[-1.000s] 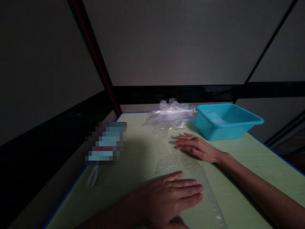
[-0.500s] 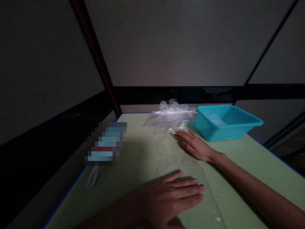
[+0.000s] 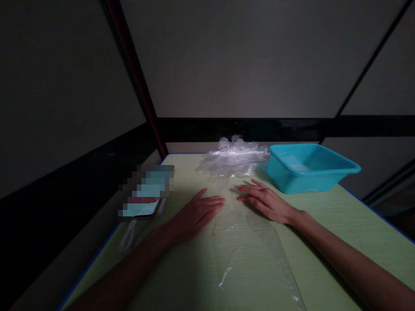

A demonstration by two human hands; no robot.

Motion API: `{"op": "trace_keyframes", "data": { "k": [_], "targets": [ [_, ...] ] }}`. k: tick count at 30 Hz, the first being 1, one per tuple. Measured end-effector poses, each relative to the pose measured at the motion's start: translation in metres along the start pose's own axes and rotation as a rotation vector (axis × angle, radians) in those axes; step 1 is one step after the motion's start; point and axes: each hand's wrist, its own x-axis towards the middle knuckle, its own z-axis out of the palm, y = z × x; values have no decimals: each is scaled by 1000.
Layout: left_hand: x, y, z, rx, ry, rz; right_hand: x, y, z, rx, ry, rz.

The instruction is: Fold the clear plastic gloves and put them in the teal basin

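A thin, clear plastic disposable glove (image 3: 249,246) lies flat on the table, its wide end towards me and its narrow part pointing away. My left hand (image 3: 197,216) is at its left edge, fingers stretched out and holding nothing. On the other side, near the glove's far part, my right hand (image 3: 267,203) is open with its fingers slightly bent, palm down. Whether either hand touches the plastic, I cannot tell. Beyond both hands is a crumpled pile of similar clear plastic gloves (image 3: 235,160).
A turquoise plastic basin (image 3: 301,181) stands at the back right, beside the pile. To the left lies a blurred-out phone (image 3: 149,192) with a white strap loop (image 3: 128,235). The pale green table (image 3: 343,216) has blue edges and meets a wall at the back.
My left hand has moved away from me and to the left, off the near part of the glove. My right hand has shifted slightly towards me, fingers a little more bent.
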Motion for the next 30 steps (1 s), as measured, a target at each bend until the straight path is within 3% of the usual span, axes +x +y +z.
{"op": "trace_keyframes", "data": {
  "k": [6,12,16,18,21,23,25,27,30],
  "targets": [
    [3,-2,-1,39,-20,-55,-1,-1,0,-4,7,4],
    [4,-10,0,117,83,-164,-1,-2,-1,8,0,-5],
    [5,-10,1,-1,170,-203,-2,-3,-1,118,20,5],
    [7,-9,1,-202,252,-260,-2,-4,-2,288,59,68],
    [11,-4,2,-742,309,-330,-2,-8,-3,761,136,185],
    [13,0,5,-1149,232,-308,-2,-11,-4,1142,94,207],
    [14,5,8,-1455,94,-238,-2,-15,-4,1431,-48,202],
    [15,10,11,-1631,-39,-165,-4,-17,-4,1578,-205,204],
    [15,16,14,-1745,-163,-86,-6,-16,2,1665,-329,194]
  ]
}}
